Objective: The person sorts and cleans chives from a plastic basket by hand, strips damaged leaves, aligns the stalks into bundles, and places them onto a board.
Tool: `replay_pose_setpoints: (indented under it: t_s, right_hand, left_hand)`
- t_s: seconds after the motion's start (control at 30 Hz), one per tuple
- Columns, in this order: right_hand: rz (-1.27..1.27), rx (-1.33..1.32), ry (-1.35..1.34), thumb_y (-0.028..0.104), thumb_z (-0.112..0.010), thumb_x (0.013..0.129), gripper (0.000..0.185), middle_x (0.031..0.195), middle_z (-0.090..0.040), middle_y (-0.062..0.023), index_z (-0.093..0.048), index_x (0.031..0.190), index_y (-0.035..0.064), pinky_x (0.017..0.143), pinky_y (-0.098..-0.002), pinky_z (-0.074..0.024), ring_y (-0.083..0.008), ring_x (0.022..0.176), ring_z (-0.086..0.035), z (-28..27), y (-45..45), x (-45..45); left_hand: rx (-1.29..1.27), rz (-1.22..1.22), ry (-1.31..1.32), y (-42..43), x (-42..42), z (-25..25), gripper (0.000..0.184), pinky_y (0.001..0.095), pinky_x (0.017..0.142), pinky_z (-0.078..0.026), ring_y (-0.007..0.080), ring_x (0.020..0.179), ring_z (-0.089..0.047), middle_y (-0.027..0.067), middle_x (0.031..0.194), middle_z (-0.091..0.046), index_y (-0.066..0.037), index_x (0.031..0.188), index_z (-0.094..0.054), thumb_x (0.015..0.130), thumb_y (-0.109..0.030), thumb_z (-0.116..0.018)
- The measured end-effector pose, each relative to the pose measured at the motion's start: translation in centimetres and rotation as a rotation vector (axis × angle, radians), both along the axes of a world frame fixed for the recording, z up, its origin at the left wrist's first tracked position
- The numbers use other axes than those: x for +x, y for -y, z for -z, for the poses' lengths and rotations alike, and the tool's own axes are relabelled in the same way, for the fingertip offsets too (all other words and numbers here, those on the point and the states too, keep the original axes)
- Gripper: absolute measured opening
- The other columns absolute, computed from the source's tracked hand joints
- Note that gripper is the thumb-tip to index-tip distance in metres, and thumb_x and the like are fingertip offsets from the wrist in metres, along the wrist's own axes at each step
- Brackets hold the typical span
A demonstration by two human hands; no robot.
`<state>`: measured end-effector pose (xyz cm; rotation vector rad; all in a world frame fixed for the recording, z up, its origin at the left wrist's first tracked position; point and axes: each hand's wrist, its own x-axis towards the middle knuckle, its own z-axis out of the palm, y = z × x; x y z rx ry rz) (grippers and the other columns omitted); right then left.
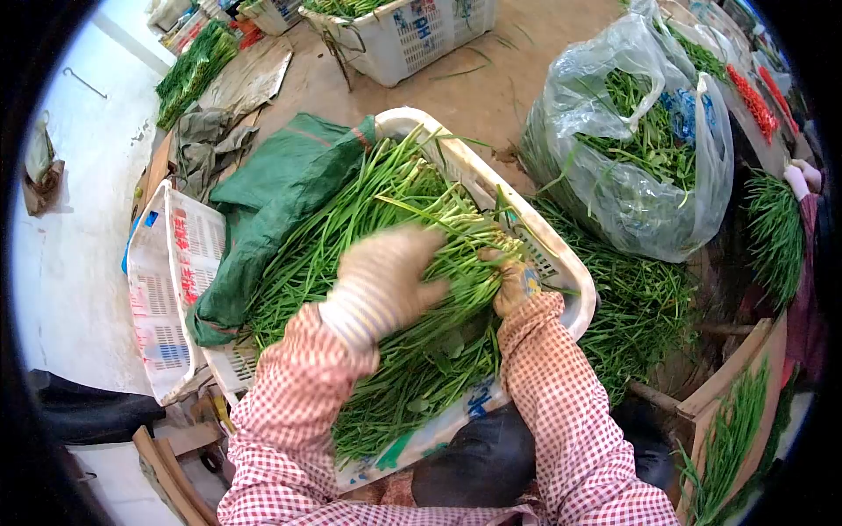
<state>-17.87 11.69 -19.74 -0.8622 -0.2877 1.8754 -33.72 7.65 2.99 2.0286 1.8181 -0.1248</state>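
Observation:
A white plastic basket [561, 267] in the middle holds long green leafy stalks [324, 237], with a green cloth [281, 193] folded over its left side. My left hand [390, 276], in a light glove and blurred by motion, is above the stalks, its thumb apart from the other fingers. At the basket's right side my right hand [510, 282], also gloved, has its fingers wrapped round the pale ends of a bunch of stalks. The bunch stretches to the left beneath my left hand.
A clear plastic bag [631, 167] of greens stands at the right, beside a loose green heap [640, 307]. Another white basket [395, 39] is at the top. A co-worker's gloved hand [802, 178] holds greens at the far right. A wooden frame [728, 394] stands lower right.

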Motion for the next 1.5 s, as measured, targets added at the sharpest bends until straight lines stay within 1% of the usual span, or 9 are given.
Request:
replay_pose_setpoints:
  t_s: [0.07, 0.23, 0.43, 0.6, 0.8, 1.03, 1.2, 1.43, 1.5]
  right_hand:
    - [0.051, 0.07, 0.18, -0.001, -0.069, 0.071, 0.034, 0.09, -0.065, -0.0131, -0.061, 0.103, -0.0068, 0.066, -0.0343, -0.0564, -0.0224, 0.076, -0.064, -0.5, 0.2, -0.3]
    - [-0.048, 0.206, -0.092, -0.002, -0.067, 0.073, 0.055, 0.102, -0.064, -0.0152, -0.049, 0.125, -0.003, 0.078, -0.0346, -0.0553, -0.0235, 0.089, -0.063, -4.7, 0.4, -0.2]
    - [-0.214, 0.466, -0.137, 0.022, -0.085, 0.066, 0.094, 0.129, -0.052, -0.0124, -0.032, 0.143, 0.011, 0.099, -0.0365, -0.045, -0.0236, 0.117, -0.053, -7.5, 1.7, 0.3]
    - [-0.406, 0.455, -0.134, 0.028, -0.088, 0.062, 0.121, 0.139, -0.041, -0.0138, -0.007, 0.15, 0.0132, 0.106, -0.0397, -0.0342, -0.0266, 0.127, -0.042, -12.5, 7.1, 2.4]
    - [-0.191, 0.661, 0.121, 0.039, -0.093, 0.047, 0.137, 0.145, -0.029, -0.0131, -0.007, 0.148, 0.0056, 0.107, -0.0391, -0.0322, -0.0269, 0.131, -0.035, -11.1, 9.5, 1.5]
    - [-0.292, 0.68, 0.258, 0.029, -0.093, 0.051, 0.13, 0.139, -0.039, -0.0145, -0.01, 0.148, 0.0069, 0.103, -0.0377, -0.0369, -0.0261, 0.124, -0.043, -10.4, 7.6, 1.6]
    - [-0.316, 0.53, 0.264, 0.007, -0.08, 0.066, 0.054, 0.106, -0.062, -0.0051, -0.05, 0.111, 0.0049, 0.085, -0.0272, -0.0493, -0.0142, 0.096, -0.06, -9.6, 6.8, 1.4]
    - [-0.242, 0.453, 0.228, 0.001, -0.077, 0.07, 0.049, 0.105, -0.062, -0.0081, -0.049, 0.111, 0.0051, 0.084, -0.0294, -0.0515, -0.0156, 0.097, -0.06, -9.2, 6.8, 1.5]
    - [-0.285, 0.547, 0.228, 0.005, -0.078, 0.07, 0.05, 0.104, -0.062, -0.0063, -0.051, 0.111, 0.0058, 0.084, -0.0292, -0.0515, -0.0156, 0.097, -0.06, -9.2, 6.9, 1.2]
  left_hand:
    - [0.335, -0.069, 0.108, -2.4, -1.7, 3.2, 0.083, 0.0401, 0.096, -0.044, 0.0333, 0.115, -0.053, 0.0196, 0.125, -0.053, -0.004, 0.133, -0.041, 0.064, -0.029, -0.079]
    - [-0.143, -0.267, 0.484, -4.4, -2.0, 10.3, 0.099, 0.036, 0.099, -0.042, 0.0322, 0.115, -0.054, 0.0228, 0.124, -0.055, -0.001, 0.135, -0.038, 0.059, -0.048, -0.08]
    - [0.096, -0.287, 0.845, 1.2, -0.9, 9.7, 0.091, 0.0336, 0.105, -0.035, 0.0237, 0.122, -0.046, 0.0173, 0.134, -0.047, 0.002, 0.14, -0.03, 0.066, -0.023, -0.077]
    - [0.278, -0.179, 0.85, 8.1, 0.7, 7.6, 0.122, 0.0403, 0.103, -0.036, 0.0359, 0.122, -0.045, 0.0249, 0.132, -0.042, 0.009, 0.139, -0.023, 0.047, -0.036, -0.088]
    - [0.537, -0.231, 0.539, 9.5, 4.5, 8.8, 0.093, 0.0472, 0.081, -0.046, 0.0423, 0.093, -0.056, 0.0257, 0.103, -0.056, 0.007, 0.123, -0.04, 0.053, -0.034, -0.085]
    - [0.541, -0.196, 0.511, 9.9, 5.1, 10.3, 0.087, 0.0486, 0.084, -0.044, 0.0422, 0.099, -0.053, 0.0232, 0.107, -0.055, 0.003, 0.122, -0.043, 0.051, -0.026, -0.082]
    - [0.384, -0.391, 0.63, 10.2, 4.7, 10.4, 0.093, 0.0408, 0.095, -0.042, 0.032, 0.107, -0.052, 0.0195, 0.116, -0.05, 0.003, 0.126, -0.038, 0.051, -0.027, -0.085]
    - [0.55, -0.235, 0.372, 8.3, 3.3, 7.9, 0.108, 0.0427, 0.099, -0.038, 0.0344, 0.112, -0.046, 0.0198, 0.123, -0.042, 0.001, 0.13, -0.034, 0.044, -0.032, -0.089]
    - [0.205, -0.241, 0.399, 7.4, 3.2, 9.4, 0.107, 0.0451, 0.098, -0.04, 0.0379, 0.113, -0.048, 0.023, 0.121, -0.049, 0.001, 0.129, -0.038, 0.042, -0.035, -0.089]
